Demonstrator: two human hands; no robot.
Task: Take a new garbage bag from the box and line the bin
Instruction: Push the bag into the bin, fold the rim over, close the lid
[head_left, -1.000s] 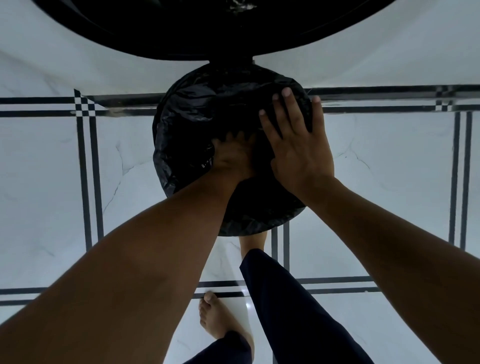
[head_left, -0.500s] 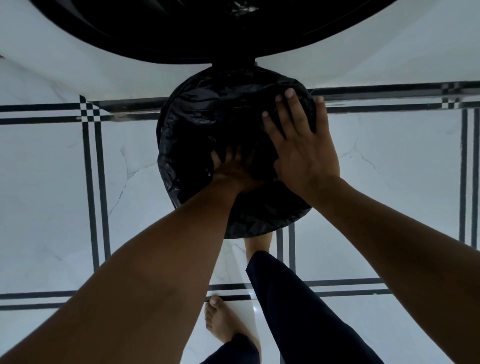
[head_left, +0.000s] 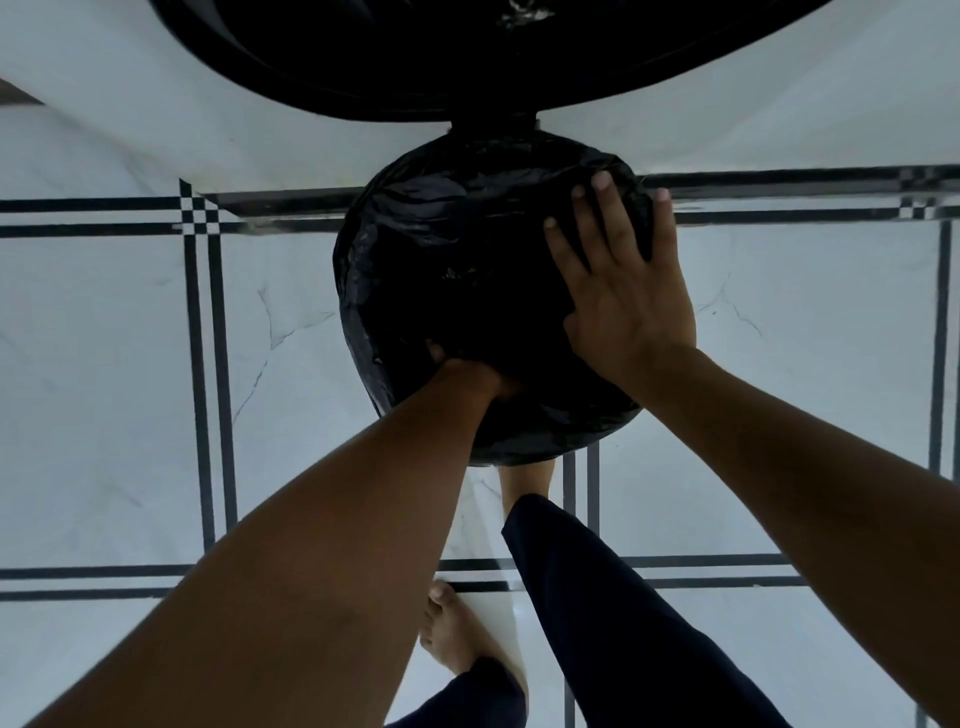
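Observation:
A round bin (head_left: 363, 312) stands on the floor below me, and a black garbage bag (head_left: 447, 244) covers its mouth and hangs over its rim. My left hand (head_left: 470, 375) is pushed down into the bag inside the bin. Only its wrist and the heel of the hand show; the fingers are lost in the dark. My right hand (head_left: 621, 291) lies flat on the bag at the bin's right rim, fingers spread. No box of bags is in view.
A large black round lid (head_left: 467, 67) stands raised behind the bin at the top of the view. The floor (head_left: 104, 389) is white marble tile with dark double lines. My bare feet (head_left: 457, 639) and dark trouser legs are just in front of the bin.
My left hand has sunk deeper into the bag, so its fingers no longer show. My right hand has slid a little toward the bin's right rim.

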